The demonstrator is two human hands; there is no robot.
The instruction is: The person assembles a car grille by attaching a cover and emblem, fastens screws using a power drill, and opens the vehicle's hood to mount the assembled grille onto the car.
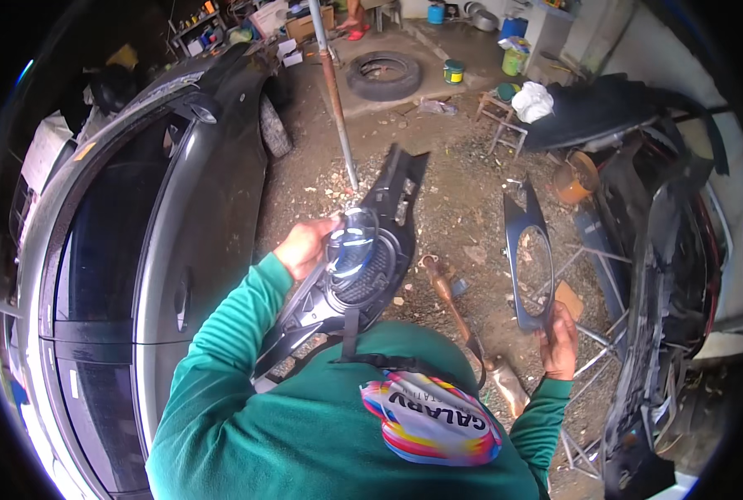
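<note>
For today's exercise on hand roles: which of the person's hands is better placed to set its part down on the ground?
Probably the right hand: it holds only the slim black trim ring, held low off to the side, while the left hand grips the bulkier fog-lamp grille near the chest.

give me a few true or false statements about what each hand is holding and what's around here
1. The left hand holds a black fog lamp cover with a mesh grille. True.
2. The right hand is empty. False: it has a grip on a black bezel with an oval opening by its lower end.
3. A dark car stands on the person's left. True.
4. A tyre hangs on the wall. False: it lies flat on the ground.
5. The ground is bare dirt strewn with debris. True.
6. The person wears a red sleeve. False: the sleeve is green.
</note>
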